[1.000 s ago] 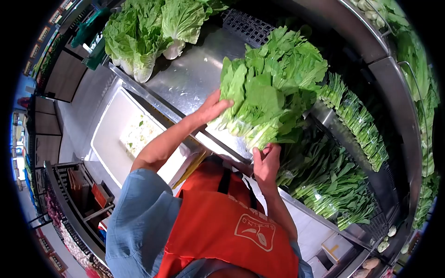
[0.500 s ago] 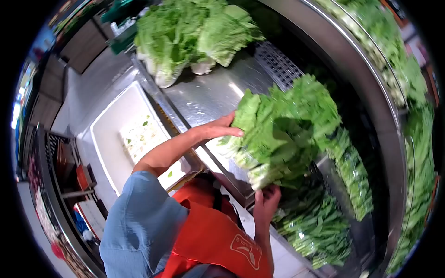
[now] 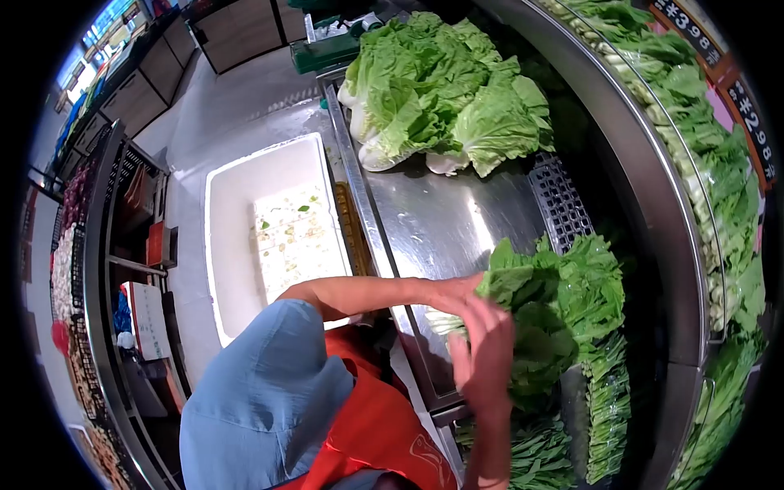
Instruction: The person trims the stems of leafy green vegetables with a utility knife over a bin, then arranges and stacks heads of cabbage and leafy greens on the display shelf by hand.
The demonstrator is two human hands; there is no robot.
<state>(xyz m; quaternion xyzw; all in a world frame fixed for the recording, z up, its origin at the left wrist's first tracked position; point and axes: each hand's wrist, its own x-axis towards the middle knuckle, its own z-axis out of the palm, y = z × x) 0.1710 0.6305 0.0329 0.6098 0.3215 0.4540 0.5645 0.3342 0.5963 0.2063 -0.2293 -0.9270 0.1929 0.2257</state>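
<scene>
Head view: see right hand loosely spread, thumb apart from fingers, overlapping left hand; cannot tell the left hand's grip behind it. Find leafy bundle just beside both, at the near right of steel worktop, next to packed green stalks. Judge the bundle already laid down, handling unfinished. Farther out, note cabbages and white tub. Read "3.98" and "2.98" on price signs; cannot read pale apron emblem.
</scene>
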